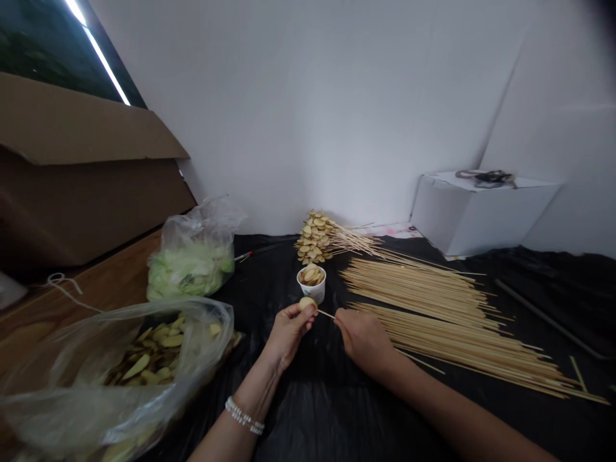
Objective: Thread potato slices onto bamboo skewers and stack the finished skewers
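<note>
My left hand (289, 330) pinches a pale potato slice (307, 303) between thumb and fingertips, just in front of a white paper cup (312, 283) filled with more slices. My right hand (363, 339) grips a thin bamboo skewer (326, 314) whose tip points at the slice and touches or nearly touches it. A pearl bracelet (244, 417) circles my left wrist. Both hands hover over the black plastic sheet (327, 404) covering the table.
A pile of bare skewers (447, 321) lies to the right. Finished skewers with slices (315, 239) are stacked by the wall. A clear bag of potato slices (144, 359) and a bag of green leaves (192, 260) sit left. A cardboard box (81, 186) and white box (476, 205) stand behind.
</note>
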